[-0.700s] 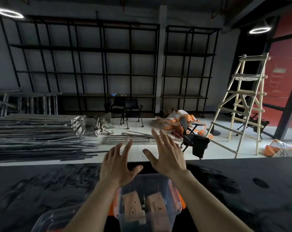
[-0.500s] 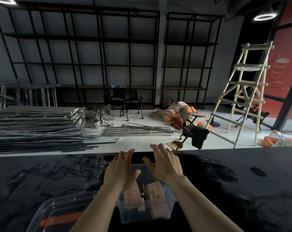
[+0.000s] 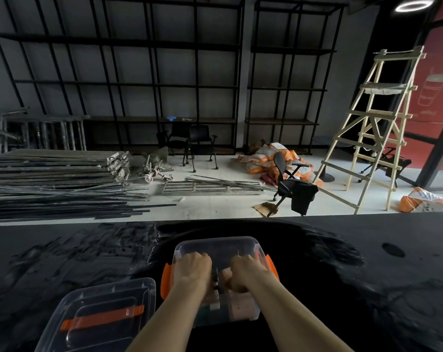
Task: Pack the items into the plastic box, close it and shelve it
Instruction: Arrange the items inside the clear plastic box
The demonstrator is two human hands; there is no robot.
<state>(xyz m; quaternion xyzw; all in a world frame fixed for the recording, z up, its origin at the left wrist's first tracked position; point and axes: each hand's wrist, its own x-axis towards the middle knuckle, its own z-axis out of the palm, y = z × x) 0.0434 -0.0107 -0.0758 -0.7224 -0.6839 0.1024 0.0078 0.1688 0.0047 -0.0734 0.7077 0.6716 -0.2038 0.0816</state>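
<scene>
Both hands, left hand (image 3: 192, 269) and right hand (image 3: 249, 273), inside one clear plastic box (image 3: 216, 246), grips hidden; one lid (image 3: 98, 316) just left.

Both my bare forearms reach forward side by side, my left hand (image 3: 193, 269) and my right hand (image 3: 249, 271) turned palm-down with the backs facing up at me, fingers curled under into loose fists, knuckles level and a narrow gap between them.
</scene>
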